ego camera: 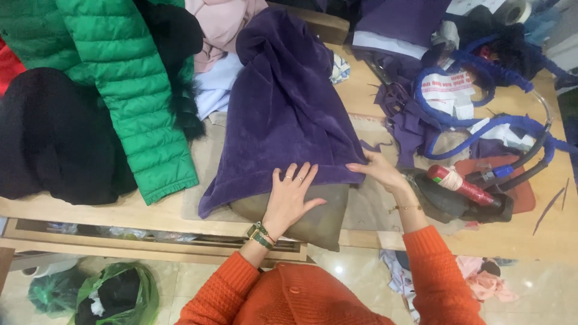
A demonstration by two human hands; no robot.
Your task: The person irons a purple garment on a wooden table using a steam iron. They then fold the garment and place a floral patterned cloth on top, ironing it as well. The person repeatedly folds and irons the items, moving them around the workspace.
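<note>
While the left hand (289,195) lies flat and open on the near hem of the purple cloth (283,108), pressing it onto the grey pad (325,219) without gripping, the right hand (379,170) pinches the cloth's right corner in a closed grip. Smoothing well seems to call for keeping the hem taut between both hands. Far left on the worktop (150,210) lie a black garment (48,138) and a green jacket (126,90). To the right, the iron (463,192) sits just beside the right wrist, and blue hoses (481,120) and purple scraps (409,126) crowd that side.
</note>
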